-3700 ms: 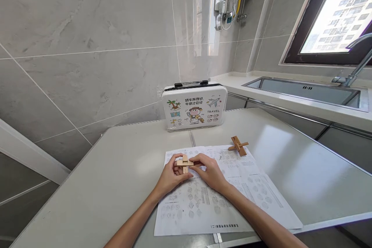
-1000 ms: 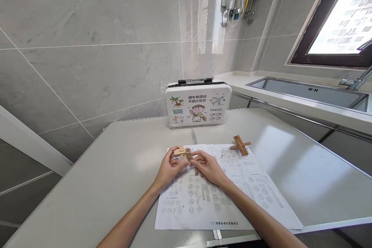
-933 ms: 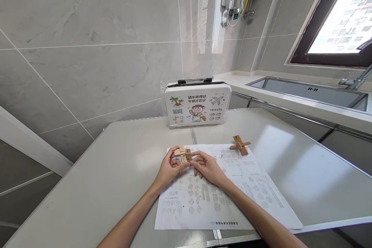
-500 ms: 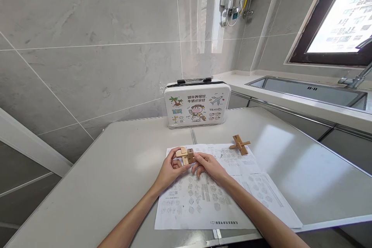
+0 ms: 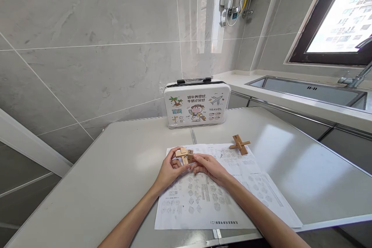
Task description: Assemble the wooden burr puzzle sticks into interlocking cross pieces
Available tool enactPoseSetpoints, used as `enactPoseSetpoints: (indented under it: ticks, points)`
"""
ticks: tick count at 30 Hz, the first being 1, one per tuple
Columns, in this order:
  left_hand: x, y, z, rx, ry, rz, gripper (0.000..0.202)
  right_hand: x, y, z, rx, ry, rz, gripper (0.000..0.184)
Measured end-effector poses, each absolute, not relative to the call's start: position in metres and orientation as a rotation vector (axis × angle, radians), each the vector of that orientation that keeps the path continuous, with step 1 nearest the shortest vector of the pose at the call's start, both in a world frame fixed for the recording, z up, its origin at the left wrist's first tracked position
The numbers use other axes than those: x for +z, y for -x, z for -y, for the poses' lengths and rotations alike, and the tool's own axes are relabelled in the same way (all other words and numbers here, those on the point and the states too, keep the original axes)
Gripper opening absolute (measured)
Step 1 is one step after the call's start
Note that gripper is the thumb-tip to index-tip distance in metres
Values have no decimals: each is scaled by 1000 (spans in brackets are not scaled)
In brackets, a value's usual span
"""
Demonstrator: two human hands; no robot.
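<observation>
A small wooden block puzzle (image 5: 184, 154) of crossed light-brown pieces is held between both hands just above a printed instruction sheet (image 5: 221, 190). My left hand (image 5: 168, 170) grips it from the left, fingers curled round it. My right hand (image 5: 209, 167) pinches its right side with fingertips. A second wooden puzzle (image 5: 239, 144), a finished cross shape, lies on the sheet's far right corner, apart from both hands.
The sheet lies on a pale grey table (image 5: 110, 178). A white tin case (image 5: 197, 104) with cartoon travel pictures stands at the table's back against the tiled wall. A steel sink (image 5: 305, 89) and tap (image 5: 354, 79) are at the right, under a window.
The puzzle in my hands has been turned and its pieces shifted; a block with a mark now faces up on its right side. The hands stayed in place.
</observation>
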State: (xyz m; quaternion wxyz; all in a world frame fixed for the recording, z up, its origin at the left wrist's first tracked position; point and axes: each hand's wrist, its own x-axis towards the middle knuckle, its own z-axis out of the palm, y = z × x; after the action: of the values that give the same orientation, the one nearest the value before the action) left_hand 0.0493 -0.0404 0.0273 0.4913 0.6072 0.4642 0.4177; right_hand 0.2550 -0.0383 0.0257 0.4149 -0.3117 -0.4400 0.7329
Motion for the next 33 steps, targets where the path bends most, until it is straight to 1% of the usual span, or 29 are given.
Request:
enactPoseSetpoints:
  ticks: [5, 10, 17, 19, 22, 24, 28, 31, 33]
  points:
    - [29, -50, 41, 993, -1448, -1115, 76, 29, -257, 39, 1900, 713, 1086, 50]
    - [30, -51, 42, 978, -1472, -1132, 77, 30, -258, 39, 1886, 697, 1086, 51]
    - [33, -52, 44, 992, -1472, -1152, 77, 26, -261, 39, 1875, 732, 1201, 40]
    - [33, -52, 44, 997, -1468, -1149, 78, 26, -261, 39, 1878, 747, 1188, 39]
    - [32, -52, 43, 1014, -1464, -1148, 78, 28, -261, 38, 1907, 713, 1110, 32]
    - [32, -51, 43, 1028, -1465, -1153, 77, 29, -262, 38, 1949, 674, 1044, 37]
    - [32, -51, 43, 1072, -1492, -1178, 74, 28, -263, 40, 2032, 571, 972, 55]
    - [33, -52, 44, 1095, -1534, -1219, 75, 25, -263, 41, 2024, 597, 1019, 58]
    - [35, -52, 45, 1096, -1580, -1239, 76, 23, -261, 41, 1995, 681, 1088, 55]
